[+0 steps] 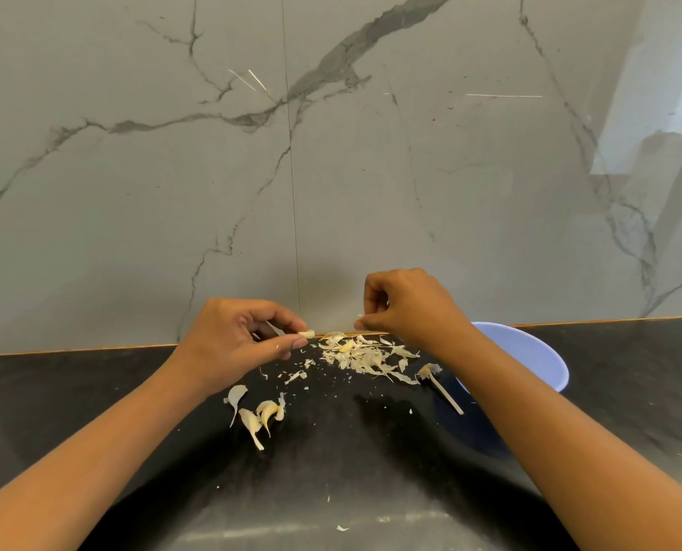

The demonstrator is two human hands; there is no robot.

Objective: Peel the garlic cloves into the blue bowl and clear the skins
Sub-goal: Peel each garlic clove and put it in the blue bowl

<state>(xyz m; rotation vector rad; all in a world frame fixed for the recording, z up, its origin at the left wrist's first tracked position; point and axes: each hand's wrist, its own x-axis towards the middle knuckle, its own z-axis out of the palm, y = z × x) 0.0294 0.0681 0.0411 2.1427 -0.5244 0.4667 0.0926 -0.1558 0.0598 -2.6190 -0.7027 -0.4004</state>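
Peeling in progress. Left hand (244,340) clamps its fingers on a garlic clove (306,334) at frame centre. Right hand (403,308) pinches a skin scrap (359,316) above the skins (363,353). Judged next: finish stripping, then drop the clove into the blue bowl (530,351), right of centre. The right forearm hides the bowl's contents.

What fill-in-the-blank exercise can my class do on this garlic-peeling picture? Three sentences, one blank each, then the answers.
1. The bowl near the wall is ____ in colour.
2. The right hand pinches a scrap of skin; the garlic clove is pinched by the ____ hand.
3. The pile of skins lies on a ____ countertop.

Answers: blue; left; black.
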